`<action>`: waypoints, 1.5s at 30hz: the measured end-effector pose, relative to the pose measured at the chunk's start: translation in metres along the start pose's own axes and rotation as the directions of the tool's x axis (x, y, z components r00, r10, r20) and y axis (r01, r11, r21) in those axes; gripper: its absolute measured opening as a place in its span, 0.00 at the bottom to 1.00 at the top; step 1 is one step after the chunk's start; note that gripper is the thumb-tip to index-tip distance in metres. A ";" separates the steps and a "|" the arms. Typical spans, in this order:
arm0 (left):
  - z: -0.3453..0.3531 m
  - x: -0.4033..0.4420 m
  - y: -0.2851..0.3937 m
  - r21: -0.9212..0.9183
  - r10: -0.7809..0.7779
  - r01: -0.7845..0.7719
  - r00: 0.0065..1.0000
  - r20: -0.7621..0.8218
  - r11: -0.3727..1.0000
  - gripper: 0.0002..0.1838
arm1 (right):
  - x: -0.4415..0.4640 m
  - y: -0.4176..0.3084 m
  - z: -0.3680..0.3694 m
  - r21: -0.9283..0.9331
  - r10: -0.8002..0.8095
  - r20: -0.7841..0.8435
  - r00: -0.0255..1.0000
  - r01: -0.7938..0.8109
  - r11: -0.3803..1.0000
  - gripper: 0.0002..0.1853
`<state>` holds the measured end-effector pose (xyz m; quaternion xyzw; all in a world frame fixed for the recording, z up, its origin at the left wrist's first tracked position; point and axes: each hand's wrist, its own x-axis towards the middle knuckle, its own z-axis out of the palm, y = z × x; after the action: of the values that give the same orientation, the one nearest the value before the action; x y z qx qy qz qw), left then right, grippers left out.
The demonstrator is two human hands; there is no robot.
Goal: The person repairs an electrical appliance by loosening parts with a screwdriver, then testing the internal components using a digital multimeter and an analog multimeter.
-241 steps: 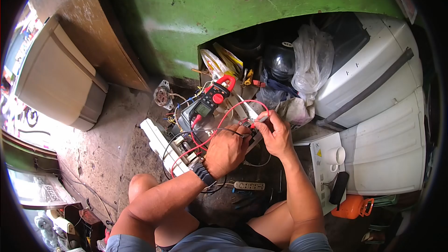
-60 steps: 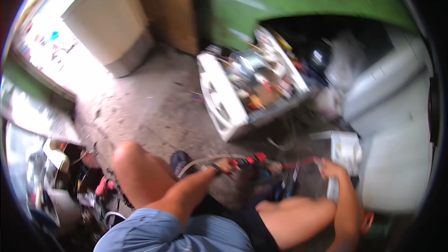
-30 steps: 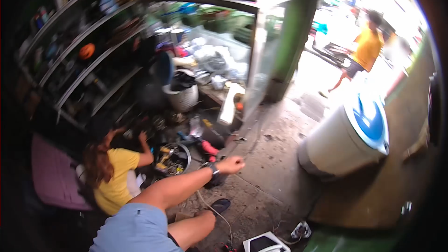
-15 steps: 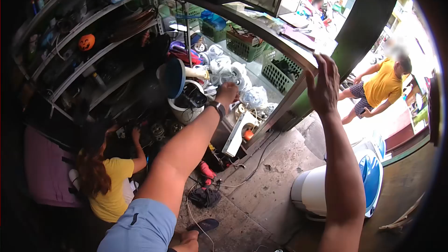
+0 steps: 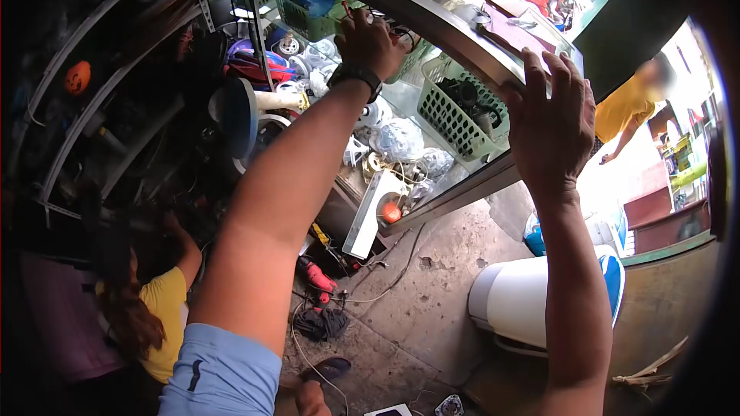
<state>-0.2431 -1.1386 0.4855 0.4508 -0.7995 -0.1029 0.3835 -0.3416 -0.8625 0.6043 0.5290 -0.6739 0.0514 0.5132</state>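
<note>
Got a long metal-edged worktop (image 5: 462,42) here, with a pale perforated basket (image 5: 455,127) of dark parts (image 5: 470,100) and a green basket (image 5: 408,63) both below its edge. Would guess thin, slightly bendy plastic, light-ish but prone to tip or spill, so best grabbed by the stiffer rims, both sides. Can't tell about any grip in the left hand (image 5: 370,50), fingers half curled over the green basket; can see right hand (image 5: 551,119) fingers fairly wide, touching the worktop's edge, holding nothing visible.

Baskets (image 5: 460,113) and plastic bags (image 5: 397,139) in display case (image 5: 472,178); shelves (image 5: 116,88) left, lidded bin (image 5: 515,300) right, power tool (image 5: 318,277) on floor (image 5: 389,316).
</note>
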 end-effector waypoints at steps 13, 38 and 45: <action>0.029 0.066 -0.051 -0.086 0.365 -0.357 0.926 0.097 0.930 0.27 | -0.001 0.004 0.000 0.073 -0.004 -0.007 1.000 0.005 0.997 0.21; 0.012 0.026 -0.040 -0.238 0.378 -0.426 0.898 -0.223 0.873 0.19 | -0.003 0.008 0.001 0.158 -0.008 -0.020 1.000 0.011 0.987 0.21; 0.007 0.014 -0.032 -0.144 0.445 -0.511 0.832 -0.331 0.848 0.16 | -0.003 0.007 0.003 0.146 -0.008 -0.020 1.000 0.011 0.989 0.20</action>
<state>-0.2316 -1.1695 0.4718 0.1985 -0.8062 -0.0276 0.5567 -0.3493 -0.8592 0.6044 0.5679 -0.6609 0.1034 0.4796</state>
